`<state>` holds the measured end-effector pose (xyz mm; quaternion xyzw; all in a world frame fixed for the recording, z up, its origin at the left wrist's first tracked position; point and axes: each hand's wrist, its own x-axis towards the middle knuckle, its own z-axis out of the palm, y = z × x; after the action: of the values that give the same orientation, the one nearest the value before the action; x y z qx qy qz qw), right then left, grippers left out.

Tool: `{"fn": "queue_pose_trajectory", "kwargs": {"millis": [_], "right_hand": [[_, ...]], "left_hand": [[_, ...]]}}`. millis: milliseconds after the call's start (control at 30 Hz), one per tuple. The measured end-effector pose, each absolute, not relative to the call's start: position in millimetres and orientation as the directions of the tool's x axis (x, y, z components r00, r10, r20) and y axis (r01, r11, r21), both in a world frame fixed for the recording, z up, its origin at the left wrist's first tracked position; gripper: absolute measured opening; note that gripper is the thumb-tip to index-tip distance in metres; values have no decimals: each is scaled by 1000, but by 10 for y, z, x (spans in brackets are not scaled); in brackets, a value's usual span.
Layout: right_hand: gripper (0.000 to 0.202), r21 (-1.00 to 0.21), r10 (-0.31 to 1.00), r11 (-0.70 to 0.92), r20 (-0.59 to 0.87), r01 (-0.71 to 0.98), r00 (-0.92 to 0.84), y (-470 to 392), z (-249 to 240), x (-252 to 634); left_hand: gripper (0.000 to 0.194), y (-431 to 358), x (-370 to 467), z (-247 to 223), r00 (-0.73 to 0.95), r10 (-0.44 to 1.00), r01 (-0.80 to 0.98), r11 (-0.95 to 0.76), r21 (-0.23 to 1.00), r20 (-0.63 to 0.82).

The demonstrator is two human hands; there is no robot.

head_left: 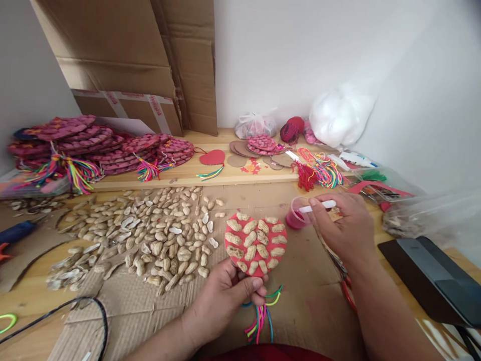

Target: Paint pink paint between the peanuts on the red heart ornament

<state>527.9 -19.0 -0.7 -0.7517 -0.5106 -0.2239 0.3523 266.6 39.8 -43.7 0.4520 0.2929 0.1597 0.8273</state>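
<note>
A red heart [256, 242] covered with rows of unpainted peanuts is held up by its lower tip in my left hand [233, 287]. Colourful strings [261, 320] dangle below it. My right hand [343, 220] pinches a white brush handle [323, 205], whose far end reaches into a clear plastic cup [297, 213] of pink paint. The brush's tip is hidden in the cup. The cup stands just right of the heart, on the cardboard. A wide spread of peanuts [169, 243] lies to the left.
Stacked pink peanut hearts [71, 131] and a plain red heart [212, 157] lie on the back shelf. A black cable [103, 313] and a blue-handled tool [17, 232] are at left. A dark device [432, 276] and a plastic bag [417, 218] are at right.
</note>
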Motion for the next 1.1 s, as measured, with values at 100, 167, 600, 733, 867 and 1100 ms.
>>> {"fn": "queue_pose_trajectory", "kwargs": {"millis": [100,167,600,733,867,1100], "right_hand": [[14,-287,588,-229,721,930,367,-227,46,5267],[14,-290,586,-225,723,930,367,-237,65,5252],[13,-431,431,-214,764,877,481,-333,164,5119],[7,-633,399,60,724,771,563,-338,276,4862],[7,-542,519,222,770,811,372,-333,328,4682],[14,-419,593,237,777,876,211,-358,302,4654]], "left_hand": [[34,398,2660,-467,781,526,-3,543,840,-338],[34,396,2658,-482,778,533,-14,544,839,-333],[35,396,2655,-439,785,544,-47,527,849,-294],[34,389,2653,-462,782,551,-25,494,869,-290],[38,374,2664,-464,751,578,-13,495,869,-318],[34,345,2690,-449,725,600,-3,495,869,-339]]}}
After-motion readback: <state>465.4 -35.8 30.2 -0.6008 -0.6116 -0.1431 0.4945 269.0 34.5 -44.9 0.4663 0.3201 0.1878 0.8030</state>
